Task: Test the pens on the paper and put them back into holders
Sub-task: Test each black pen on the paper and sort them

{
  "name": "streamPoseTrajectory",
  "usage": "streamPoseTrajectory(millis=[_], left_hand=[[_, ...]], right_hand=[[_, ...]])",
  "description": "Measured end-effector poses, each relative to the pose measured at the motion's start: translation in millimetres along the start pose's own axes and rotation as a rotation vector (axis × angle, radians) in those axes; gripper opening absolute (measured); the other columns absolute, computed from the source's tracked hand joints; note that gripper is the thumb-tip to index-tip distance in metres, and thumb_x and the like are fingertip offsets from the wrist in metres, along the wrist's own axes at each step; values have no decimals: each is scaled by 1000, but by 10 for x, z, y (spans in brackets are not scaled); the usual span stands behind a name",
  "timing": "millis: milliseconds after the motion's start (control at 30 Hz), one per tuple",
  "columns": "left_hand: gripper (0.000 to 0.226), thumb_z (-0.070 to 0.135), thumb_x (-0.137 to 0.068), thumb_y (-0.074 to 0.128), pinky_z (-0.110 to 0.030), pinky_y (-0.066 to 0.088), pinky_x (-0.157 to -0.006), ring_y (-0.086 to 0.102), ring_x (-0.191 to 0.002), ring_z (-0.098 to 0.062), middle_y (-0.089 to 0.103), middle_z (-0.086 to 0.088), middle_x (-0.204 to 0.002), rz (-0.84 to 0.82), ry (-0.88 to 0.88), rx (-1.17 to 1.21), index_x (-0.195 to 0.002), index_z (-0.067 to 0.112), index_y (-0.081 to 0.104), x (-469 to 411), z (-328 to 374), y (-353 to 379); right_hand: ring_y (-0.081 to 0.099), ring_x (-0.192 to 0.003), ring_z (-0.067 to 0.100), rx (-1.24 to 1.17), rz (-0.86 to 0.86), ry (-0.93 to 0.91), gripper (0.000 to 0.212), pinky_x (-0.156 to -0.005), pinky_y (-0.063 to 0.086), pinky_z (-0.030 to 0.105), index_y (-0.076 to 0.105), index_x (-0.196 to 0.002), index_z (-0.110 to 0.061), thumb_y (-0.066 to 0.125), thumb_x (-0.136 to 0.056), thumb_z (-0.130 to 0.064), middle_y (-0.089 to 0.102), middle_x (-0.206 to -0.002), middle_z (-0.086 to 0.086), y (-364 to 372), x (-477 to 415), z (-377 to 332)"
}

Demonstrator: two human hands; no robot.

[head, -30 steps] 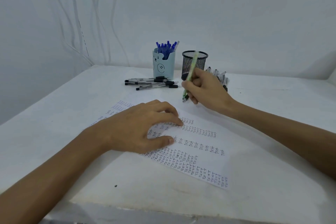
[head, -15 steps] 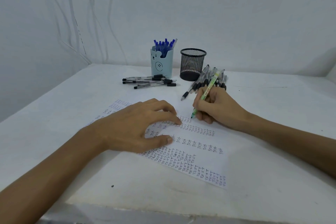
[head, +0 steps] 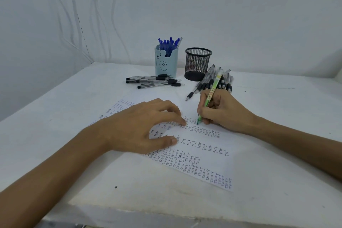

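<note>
Paper (head: 218, 164), filled with rows of the word TEST, lies nearest on the table (head: 92, 163). The left hand (head: 140, 127) rests on it with fingers spread and holds nothing, its fingertips and thumb pinning the sheet. Just right of it and a little farther off, the right hand (head: 224, 111) grips the green pen (head: 211, 96) in a writing hold, with the tip on the paper at the end of a far row. The pen's long axis slants from that tip up and away to the far right. Beyond the right hand lies a heap of pens (head: 209, 83), and a smaller bunch (head: 153, 81) lies to the left. Farthest stand the mesh holder (head: 198, 65) and, to its left, the blue holder (head: 165, 63) full of blue pens (head: 169, 44). To my eye the mesh holder sits almost straight beyond the pen, and the right hand is the nearer one.
</note>
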State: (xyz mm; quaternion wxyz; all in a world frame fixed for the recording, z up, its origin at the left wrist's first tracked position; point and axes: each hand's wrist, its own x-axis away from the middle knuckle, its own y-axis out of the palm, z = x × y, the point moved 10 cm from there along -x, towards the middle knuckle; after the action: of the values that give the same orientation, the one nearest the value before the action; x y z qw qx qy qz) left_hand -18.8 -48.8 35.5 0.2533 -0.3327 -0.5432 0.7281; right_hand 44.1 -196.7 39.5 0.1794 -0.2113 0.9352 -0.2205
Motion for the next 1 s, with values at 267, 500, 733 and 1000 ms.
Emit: streamPoseTrajectory(millis=[267,500,733,1000], left_hand=[[49,62,-100,52,-29,43,-106,47,-131,0,47,22,-144,2,0,6,-143,41,56,8,-10,1],[51,64,-99,49,-30,44,-107,46,-132,1,48,22,-144,2,-1,8,-143,41,56,4,-3,-2],[49,63,-100,50,-29,43,-107,46,-132,-1,47,23,-143,-2,-1,4,-144,42,56,5,-10,2],[49,62,-100,51,-33,45,-106,48,-131,-3,48,22,-143,-3,-5,10,-143,41,57,9,-3,5]], right_hand=[[55,-55,22,13,22,21,12,-50,41,20,56,-78,7,59,-90,9,62,-57,8,-32,-24,21],[52,-47,13,11,22,40,9,-45,37,15,55,-81,11,58,-90,9,62,-55,9,-21,-27,20],[44,-42,10,7,46,71,13,-43,35,17,51,-84,15,58,-92,8,61,-54,11,-43,-29,51],[47,-43,11,5,68,44,10,-44,36,15,53,-81,15,58,-89,10,60,-54,13,-63,-15,35]])
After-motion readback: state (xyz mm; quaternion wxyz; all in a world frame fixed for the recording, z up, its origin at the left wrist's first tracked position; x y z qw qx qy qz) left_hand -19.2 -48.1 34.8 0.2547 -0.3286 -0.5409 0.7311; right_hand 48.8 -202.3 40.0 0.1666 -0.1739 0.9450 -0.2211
